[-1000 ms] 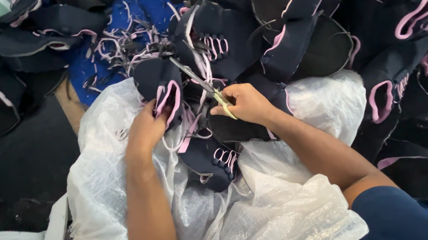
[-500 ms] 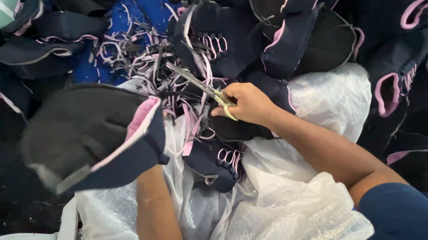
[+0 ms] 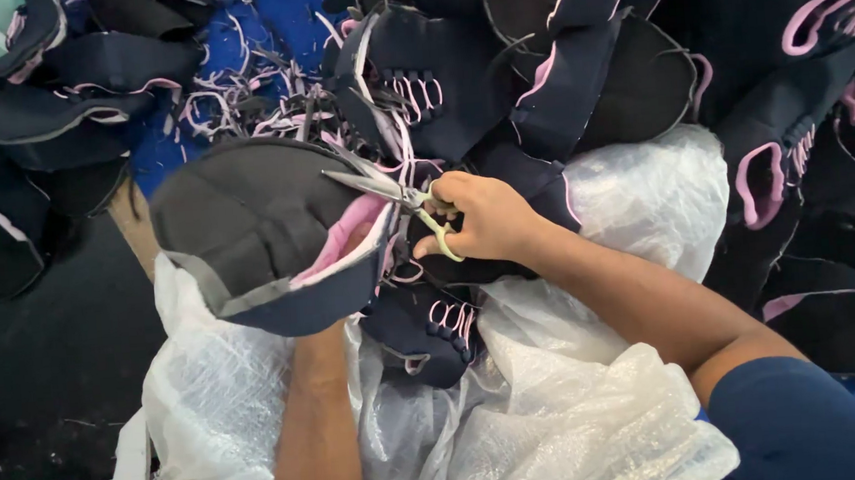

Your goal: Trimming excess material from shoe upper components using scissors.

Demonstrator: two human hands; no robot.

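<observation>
Dark floor and blue sheeting lie under heaps of navy shoe uppers with pink trim, and a white plastic sack point(image 3: 561, 431) spreads across the lap area. At the centre, the right hand point(image 3: 481, 216) has its grip closed through the yellow loops of a pair of scissors point(image 3: 389, 195), blades slightly apart and pointing left at the pink-lined collar. The left hand is hidden inside the raised shoe upper point(image 3: 267, 236), so I cannot tell how its grip stands; only the forearm shows below. That upper is held sole side up just above the sack, touching the scissor tips. Loose pink thread ends point(image 3: 238, 108) litter the blue sheet beyond. To trim well, keep the upper steady, snip close to the seam, and keep the blades clear of the lining.
</observation>
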